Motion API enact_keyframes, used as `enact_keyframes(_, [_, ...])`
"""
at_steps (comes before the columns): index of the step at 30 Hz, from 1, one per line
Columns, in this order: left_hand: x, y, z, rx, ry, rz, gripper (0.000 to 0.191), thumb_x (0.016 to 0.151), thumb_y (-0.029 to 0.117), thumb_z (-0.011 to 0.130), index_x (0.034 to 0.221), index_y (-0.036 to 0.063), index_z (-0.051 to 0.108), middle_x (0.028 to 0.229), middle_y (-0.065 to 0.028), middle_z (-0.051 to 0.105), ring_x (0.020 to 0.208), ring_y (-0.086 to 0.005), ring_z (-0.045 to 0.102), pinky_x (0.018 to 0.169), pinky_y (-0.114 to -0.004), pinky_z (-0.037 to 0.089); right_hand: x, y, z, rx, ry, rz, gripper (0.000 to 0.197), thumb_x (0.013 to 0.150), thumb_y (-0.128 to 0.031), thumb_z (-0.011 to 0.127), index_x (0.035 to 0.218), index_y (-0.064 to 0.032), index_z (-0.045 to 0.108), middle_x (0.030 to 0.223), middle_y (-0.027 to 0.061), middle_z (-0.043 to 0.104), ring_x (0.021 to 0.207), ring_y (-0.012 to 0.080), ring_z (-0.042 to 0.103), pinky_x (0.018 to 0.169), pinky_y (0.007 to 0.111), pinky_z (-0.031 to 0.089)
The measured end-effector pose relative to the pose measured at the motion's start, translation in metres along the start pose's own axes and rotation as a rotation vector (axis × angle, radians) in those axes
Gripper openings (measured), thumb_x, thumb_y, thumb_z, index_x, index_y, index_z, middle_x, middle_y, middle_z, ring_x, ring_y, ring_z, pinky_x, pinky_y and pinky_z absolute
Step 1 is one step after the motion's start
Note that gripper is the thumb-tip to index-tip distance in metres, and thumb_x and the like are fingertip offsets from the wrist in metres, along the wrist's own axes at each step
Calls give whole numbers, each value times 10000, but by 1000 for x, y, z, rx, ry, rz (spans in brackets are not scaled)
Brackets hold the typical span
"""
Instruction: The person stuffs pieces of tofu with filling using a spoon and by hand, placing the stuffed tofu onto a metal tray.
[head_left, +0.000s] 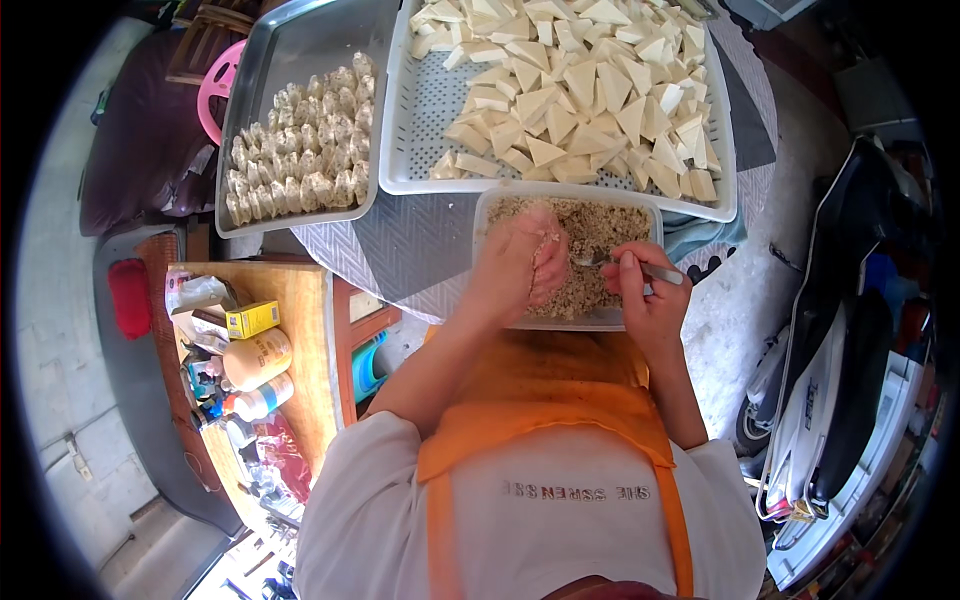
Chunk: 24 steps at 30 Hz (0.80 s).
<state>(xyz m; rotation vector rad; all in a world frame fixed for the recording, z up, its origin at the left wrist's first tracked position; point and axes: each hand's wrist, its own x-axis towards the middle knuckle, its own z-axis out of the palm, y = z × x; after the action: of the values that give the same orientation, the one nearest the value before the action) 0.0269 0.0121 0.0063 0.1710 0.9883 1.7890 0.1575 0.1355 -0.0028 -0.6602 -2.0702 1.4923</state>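
Observation:
My left hand (534, 259) is curled over the left part of a white plastic tub (652, 217) of crumbly minced filling (592, 221); its palm is turned away, so whether it holds anything is hidden. My right hand (645, 289) grips the handle of a metal spoon (660, 273), whose bowl touches the filling. Beyond the tub, a white perforated plastic tray (424, 127) holds many pale tofu triangles (562, 120). To its left, filled pieces (307, 150) stand in rows in a metal tray (300, 45).
The trays and tub rest on a table with a grey patterned cloth (412, 247). A wooden cabinet (307, 307) with bottles and a yellow box (252, 320) stands at the left. A pink plastic stool (214, 90) is beside the metal tray. A scooter (817, 390) stands at the right.

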Motion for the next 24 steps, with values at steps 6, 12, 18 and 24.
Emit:
enact_keyframes(6, [-3,7,13,155,95,48,481,970,382,376,591,86,367,452,-20,335,359,-114,328,317,-245,223,0,-1,-2,-35,-30,-1,99,887,-18,512,871,31,597,733,72,622,610,124,644,533,227,516])
enact_keyframes(12, [1,2,4,-152,7,193,397,985,321,306,718,58,438,654,-90,527,561,-182,524,478,-287,421,-7,-13,-2,123,27,54,110,903,-27,492,911,30,585,779,83,622,634,132,639,547,228,518])
enact_keyframes(18, [4,4,7,569,0,378,237,969,283,339,1016,76,444,1134,-129,547,1090,-232,500,979,-379,356,-4,-21,3,527,-59,395,175,934,-114,467,937,34,561,736,121,629,580,148,617,538,252,521])
enact_keyframes(24, [-3,-8,9,312,55,351,259,932,136,430,1178,59,452,1086,-90,547,980,-184,534,836,-283,462,6,-17,-14,571,180,294,180,935,-125,462,908,24,558,707,132,636,540,157,603,513,263,518])
